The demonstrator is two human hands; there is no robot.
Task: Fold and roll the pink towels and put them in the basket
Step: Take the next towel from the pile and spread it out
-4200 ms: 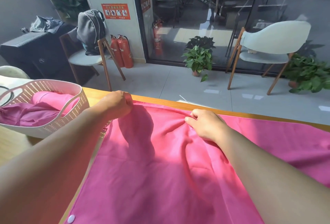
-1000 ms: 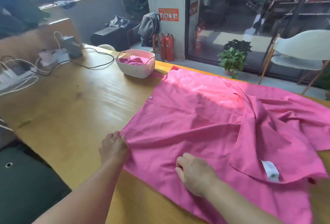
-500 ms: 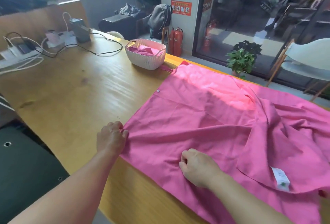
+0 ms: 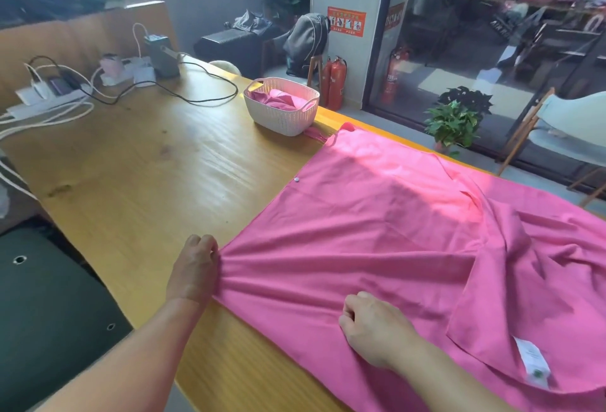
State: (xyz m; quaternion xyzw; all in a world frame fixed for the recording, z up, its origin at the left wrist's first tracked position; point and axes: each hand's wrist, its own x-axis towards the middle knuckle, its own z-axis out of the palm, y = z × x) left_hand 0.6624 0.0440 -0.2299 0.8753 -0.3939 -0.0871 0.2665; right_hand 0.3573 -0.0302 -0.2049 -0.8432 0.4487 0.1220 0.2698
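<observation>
1. Pink cloth is bunched in the left hand (image 4: 196, 269), which pinches the near-left corner of the towel (image 4: 377, 231) at the near edge of the bench (image 4: 147, 175); creases fan out from that grip.
2. On the same near hem, to the right of the left hand, the right hand (image 4: 373, 329) has its fingers curled down onto the cloth. It looks like it is gripping the hem, though the fingertips are hidden.
3. From both hands the towel spreads away and to the right, its long side seemingly running rightward along the bench and out of view. A flap is turned over on the right part, with a white label (image 4: 533, 364) showing.
4. Judgement: the fold turns on the hem going away from the hands to the far edge; the left hand already has the corner, so it is better placed to lead.
5. Beyond the towel's far-left corner, just beside it, stands the white basket (image 4: 282, 118) with pink cloth already inside.
6. Count: two hands, one towel spread out, one basket, and at least one more pink piece in it; I cannot tell how many.
</observation>
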